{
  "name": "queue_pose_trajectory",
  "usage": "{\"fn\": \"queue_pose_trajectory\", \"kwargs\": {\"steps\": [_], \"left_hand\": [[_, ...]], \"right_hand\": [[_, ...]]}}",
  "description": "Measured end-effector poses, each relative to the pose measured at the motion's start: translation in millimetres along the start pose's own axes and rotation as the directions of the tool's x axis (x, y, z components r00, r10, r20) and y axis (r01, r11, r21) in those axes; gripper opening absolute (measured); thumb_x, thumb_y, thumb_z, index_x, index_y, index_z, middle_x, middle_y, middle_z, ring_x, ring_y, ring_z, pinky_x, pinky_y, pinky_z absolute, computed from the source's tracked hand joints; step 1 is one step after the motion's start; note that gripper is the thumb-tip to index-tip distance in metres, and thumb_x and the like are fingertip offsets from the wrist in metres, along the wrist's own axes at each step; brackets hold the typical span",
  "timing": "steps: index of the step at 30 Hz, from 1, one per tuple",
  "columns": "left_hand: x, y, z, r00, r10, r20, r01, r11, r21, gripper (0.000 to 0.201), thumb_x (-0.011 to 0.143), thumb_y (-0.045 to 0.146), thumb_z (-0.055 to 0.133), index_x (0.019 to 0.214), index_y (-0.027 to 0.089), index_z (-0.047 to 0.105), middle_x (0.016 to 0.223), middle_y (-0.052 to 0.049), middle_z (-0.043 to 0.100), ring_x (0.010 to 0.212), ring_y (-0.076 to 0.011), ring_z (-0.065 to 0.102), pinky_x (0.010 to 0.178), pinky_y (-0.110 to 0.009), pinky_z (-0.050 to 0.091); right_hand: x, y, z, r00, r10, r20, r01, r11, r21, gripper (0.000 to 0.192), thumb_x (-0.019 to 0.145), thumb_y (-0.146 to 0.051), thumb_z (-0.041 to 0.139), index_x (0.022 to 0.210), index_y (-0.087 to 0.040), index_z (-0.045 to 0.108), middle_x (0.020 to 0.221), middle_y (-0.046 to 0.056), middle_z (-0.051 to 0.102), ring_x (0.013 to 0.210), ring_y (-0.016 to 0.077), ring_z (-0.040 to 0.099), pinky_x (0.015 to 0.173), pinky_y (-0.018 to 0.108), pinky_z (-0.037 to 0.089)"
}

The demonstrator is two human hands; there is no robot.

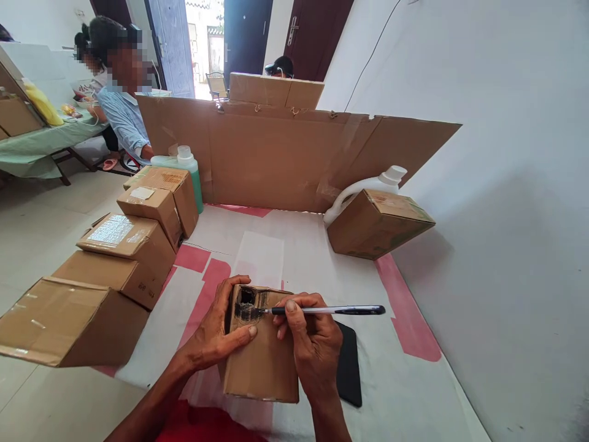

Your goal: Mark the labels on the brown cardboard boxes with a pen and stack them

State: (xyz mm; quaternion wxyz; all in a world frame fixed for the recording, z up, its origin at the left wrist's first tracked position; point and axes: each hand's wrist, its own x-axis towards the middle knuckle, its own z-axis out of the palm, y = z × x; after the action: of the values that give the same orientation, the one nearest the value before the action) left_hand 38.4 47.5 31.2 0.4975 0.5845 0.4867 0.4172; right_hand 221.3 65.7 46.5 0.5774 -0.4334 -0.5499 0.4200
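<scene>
A small brown cardboard box (262,365) stands on the table right in front of me. Near its far end the top carries dark ink scribbles (250,312) beside a black patch or hole; I cannot tell which. My left hand (221,337) grips the box's left side, with the thumb lying on the top face. Between the fingers of my right hand (313,334) is a black-and-clear pen (340,310), held almost level, its tip at the scribbles. A black phone-like slab (348,365) lies flat, partly hidden by my right hand.
Several cardboard boxes (133,270) line the table's left edge, with a green-liquid bottle (196,178) behind them. A cardboard panel (276,159) stands across the back. At the right, a tilted box (377,224) leans by a white jug (391,178) near the wall. People sit beyond.
</scene>
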Motion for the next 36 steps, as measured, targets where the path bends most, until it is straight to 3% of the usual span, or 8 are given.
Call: {"fn": "queue_pose_trajectory", "kwargs": {"steps": [12,16,19,22,25,28,32,36], "left_hand": [[-9,0,0.2,1.0,0.015,-0.023,-0.016,1.0,-0.022,0.066,0.085,0.033,0.068,0.142,0.026,0.036,0.144,-0.012,0.048,0.129,-0.0317,0.054,0.109,-0.047,0.043],[-10,-1,-2.4,1.0,-0.013,-0.026,0.012,0.999,-0.041,0.068,0.085,0.038,0.068,0.144,0.027,0.036,0.142,-0.011,0.051,0.125,-0.0311,0.056,0.107,-0.046,0.044],[-13,-1,-4.3,0.999,-0.039,-0.005,0.038,0.997,-0.064,0.071,0.087,0.042,0.067,0.147,0.028,0.033,0.136,-0.011,0.055,0.121,-0.0304,0.059,0.104,-0.044,0.047],[-13,-1,-4.4,0.999,-0.046,-0.007,0.046,0.998,-0.051,0.072,0.087,0.048,0.068,0.147,0.028,0.034,0.135,-0.011,0.056,0.12,-0.0309,0.059,0.103,-0.045,0.047],[-11,-3,-3.0,0.998,-0.062,-0.012,0.061,0.998,-0.032,0.075,0.086,0.052,0.067,0.149,0.028,0.034,0.136,-0.011,0.056,0.121,-0.0319,0.059,0.105,-0.047,0.045],[-10,-3,-1.8,0.997,-0.082,-0.011,0.082,0.996,-0.028,0.076,0.086,0.054,0.067,0.15,0.029,0.033,0.136,-0.011,0.056,0.121,-0.0322,0.058,0.106,-0.048,0.044],[-8,0,-2.1,0.998,-0.068,-0.02,0.067,0.998,-0.02,0.072,0.086,0.053,0.067,0.146,0.026,0.038,0.135,-0.011,0.057,0.12,-0.0316,0.059,0.106,-0.047,0.045],[-9,3,-2.1,0.997,-0.071,-0.043,0.069,0.997,-0.035,0.072,0.085,0.053,0.068,0.145,0.027,0.039,0.137,-0.011,0.057,0.121,-0.0319,0.06,0.104,-0.046,0.046]], "right_hand": [[-2,-2,11,0.984,-0.151,-0.091,0.129,0.968,-0.213,0.012,0.101,-0.027,0.059,0.091,-0.022,0.063,0.082,-0.004,0.065,0.056,0.0073,0.065,0.062,0.023,0.054],[7,-4,7,0.938,-0.221,-0.269,0.218,0.975,-0.041,0.009,0.1,-0.031,0.058,0.097,-0.023,0.061,0.101,0.0,0.066,0.068,0.0111,0.068,0.065,0.028,0.056],[29,16,-18,0.92,-0.074,-0.384,0.011,0.986,-0.164,0.025,0.102,-0.047,0.048,0.098,-0.023,0.054,0.101,0.003,0.068,0.071,0.0144,0.067,0.055,0.026,0.049],[45,58,-51,0.95,0.206,-0.233,-0.306,0.753,-0.583,0.03,0.1,-0.047,0.048,0.084,-0.022,0.053,0.076,0.0,0.067,0.063,0.0154,0.062,0.06,0.026,0.045],[44,102,-64,0.906,0.37,-0.203,-0.392,0.558,-0.731,0.025,0.088,-0.027,0.068,0.068,-0.021,0.054,0.067,0.004,0.068,0.071,0.0204,0.065,0.068,0.028,0.042],[33,125,-56,0.854,0.473,-0.218,-0.427,0.395,-0.813,0.013,0.088,-0.02,0.067,0.076,-0.018,0.062,0.084,0.013,0.074,0.087,0.0258,0.07,0.074,0.031,0.042],[16,116,-55,0.837,0.501,-0.218,-0.398,0.286,-0.872,0.019,0.098,-0.032,0.058,0.105,-0.015,0.065,0.112,0.017,0.072,0.105,0.0272,0.068,0.083,0.032,0.044],[-11,94,-91,0.815,0.455,-0.358,-0.466,0.149,-0.872,0.041,0.096,-0.04,0.059,0.123,-0.009,0.058,0.132,0.026,0.059,0.126,0.0395,0.055,0.093,0.044,0.045]]}}
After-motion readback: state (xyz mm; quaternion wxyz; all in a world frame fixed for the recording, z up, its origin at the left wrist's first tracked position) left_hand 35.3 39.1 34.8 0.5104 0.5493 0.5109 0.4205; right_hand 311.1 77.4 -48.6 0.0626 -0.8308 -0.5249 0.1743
